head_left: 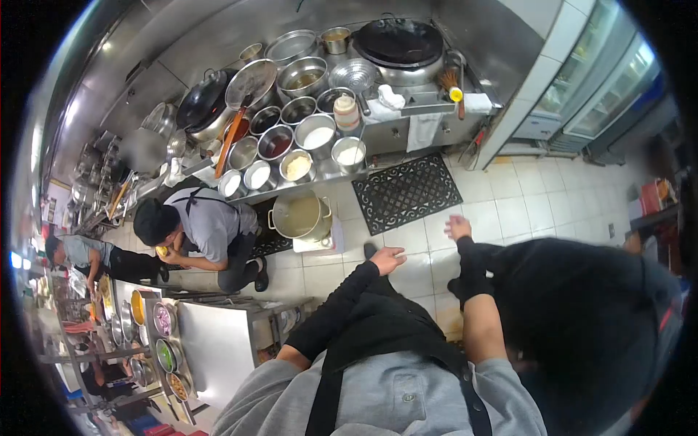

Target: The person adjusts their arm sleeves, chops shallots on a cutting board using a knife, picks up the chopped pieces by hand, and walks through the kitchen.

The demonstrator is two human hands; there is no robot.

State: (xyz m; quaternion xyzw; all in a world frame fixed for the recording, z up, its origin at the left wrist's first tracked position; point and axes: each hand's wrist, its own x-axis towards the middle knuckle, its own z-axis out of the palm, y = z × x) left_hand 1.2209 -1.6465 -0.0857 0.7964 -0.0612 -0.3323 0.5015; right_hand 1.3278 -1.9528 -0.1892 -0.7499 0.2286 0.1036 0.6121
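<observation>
My left hand (388, 259) is held out over the tiled floor (429, 272), fingers apart and nothing in them. To the right, my right hand (457, 227) reaches a little farther forward, also bare, with its fingers spread. Black sleeves cover both forearms. Neither hand touches anything. Nearest to them are a patterned black floor mat (407, 192) beyond and a large pot (299, 216) of liquid to the left, which stands on a white base.
A crouching co-worker (211, 225) holds something yellow at the left. Behind is a steel counter with bowls and two woks (398, 43). A steel table (214, 349) is at lower left. Someone in black (596, 312) is close at right, by glass-door fridges (567, 80).
</observation>
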